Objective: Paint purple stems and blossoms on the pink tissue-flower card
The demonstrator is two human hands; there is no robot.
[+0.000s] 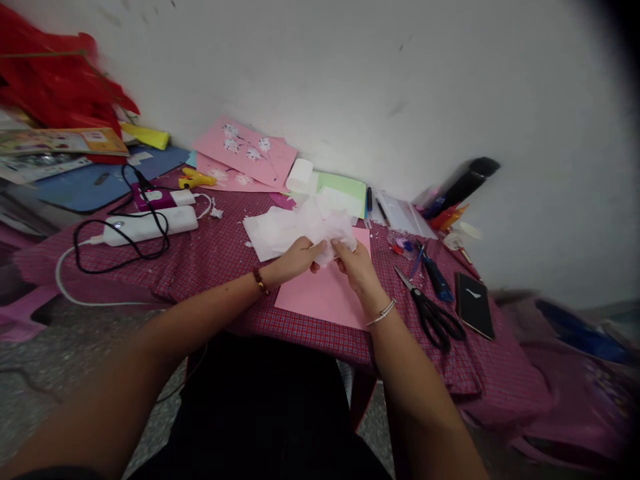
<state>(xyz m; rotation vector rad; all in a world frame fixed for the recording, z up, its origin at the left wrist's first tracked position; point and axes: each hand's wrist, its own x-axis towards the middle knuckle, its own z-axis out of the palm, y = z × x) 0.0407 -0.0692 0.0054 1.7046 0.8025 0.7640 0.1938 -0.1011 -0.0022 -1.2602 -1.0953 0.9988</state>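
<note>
Both hands pinch a thin, crumpled white tissue (pixel 327 217) over the middle of the table. My left hand (pixel 299 257) grips its lower left edge, thumb on top. Close beside it, my right hand (pixel 356 263) holds the lower right edge between thumb and fingers. Beneath them lies a sheet of pink paper (pixel 320 297), partly covered by the hands. More white tissue (pixel 270 233) spreads flat to the left, and its right side runs behind the held piece, so I cannot tell whether they are joined.
Black-handled scissors (pixel 433 317), a blue cutter (pixel 439 277) and a black notebook (pixel 474 305) lie to the right. Pink cards with cotton flowers (pixel 250 152) rest against the wall. A yellow glue gun (pixel 196 179) and a white power strip (pixel 150 225) with a looping cable are at left.
</note>
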